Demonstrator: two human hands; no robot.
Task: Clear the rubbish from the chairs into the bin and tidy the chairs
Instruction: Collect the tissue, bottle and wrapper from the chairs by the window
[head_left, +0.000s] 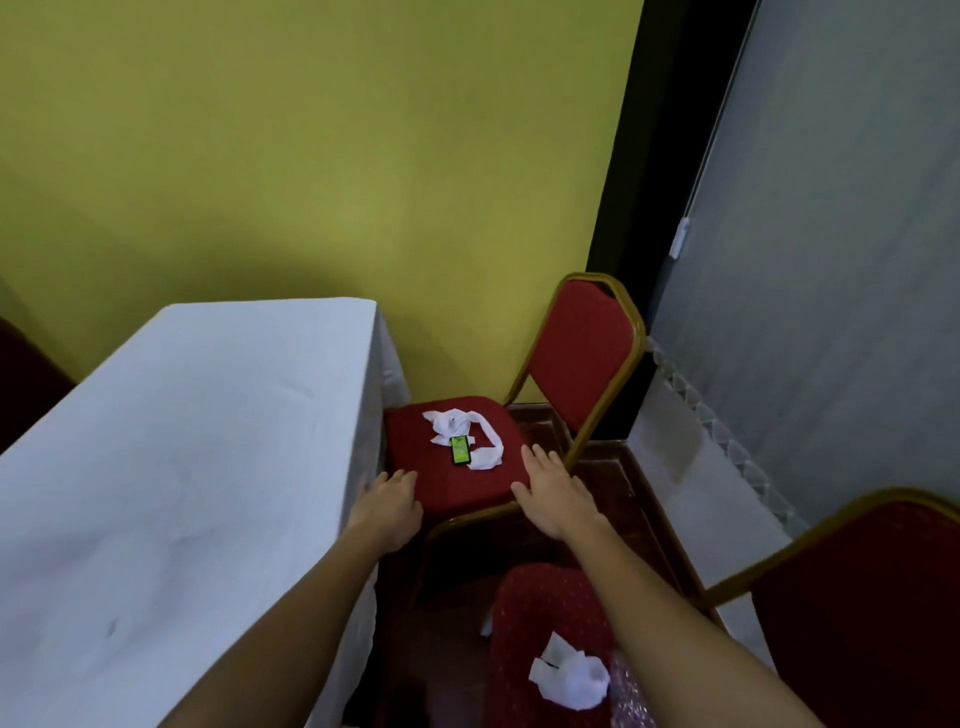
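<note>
Wall (311, 156): yellow-green, behind everything, ending at a dark door frame on the right.
Table (182, 467): draped in a white cloth, filling the left side; its corner sits just beside the far chair's seat.
Far chair (582, 358): red padded seat and back, gold metal frame, standing in the corner by the wall.
Near chair (862, 613): same red and gold make, lower right, only partly in view.
Red seat (540, 623): bottom centre, with crumpled white paper (569, 673) lying on it.
Left hand (389, 509): fingers spread, empty, at the front left edge of the far chair's seat.
Right hand (553, 493): fingers spread, empty, over the seat's front right edge.
White tissue (467, 431): a crumpled strip lying on the far chair's seat.
Phone (460, 450): green lit screen, lying on the seat and touching the tissue.
</note>
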